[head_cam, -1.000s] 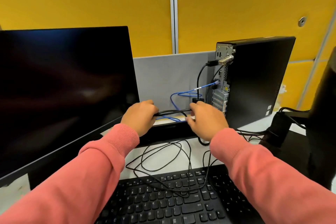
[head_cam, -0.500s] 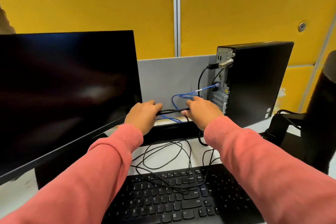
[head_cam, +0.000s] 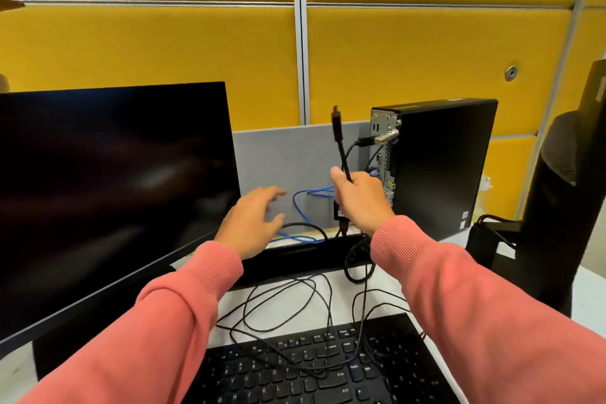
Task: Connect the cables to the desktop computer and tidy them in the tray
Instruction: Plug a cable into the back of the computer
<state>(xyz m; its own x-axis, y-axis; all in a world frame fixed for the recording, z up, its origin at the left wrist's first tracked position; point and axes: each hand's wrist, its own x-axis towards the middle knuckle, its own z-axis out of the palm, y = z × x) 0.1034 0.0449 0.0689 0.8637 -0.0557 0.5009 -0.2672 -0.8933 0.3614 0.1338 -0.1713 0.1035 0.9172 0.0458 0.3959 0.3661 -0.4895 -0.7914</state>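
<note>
Lifted since a moment ago: right hand (head_cam: 360, 198) gripping black cable (head_cam: 341, 154), plug end up, just left of desktop computer (head_cam: 436, 164). Released meanwhile: left hand (head_cam: 252, 223), fingers spread, above tray (head_cam: 295, 256). Loose cables (head_cam: 285, 305) sprawled across tabletop (head_cam: 377, 285) onto keyboard (head_cam: 311, 367).

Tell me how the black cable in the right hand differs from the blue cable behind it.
The black cable is gripped by the right hand and stands upright, plug free in the air; the blue cable lies looped low against the grey panel, untouched. The black cable looks thicker than the blue cable. Both are near the desktop computer.
</note>
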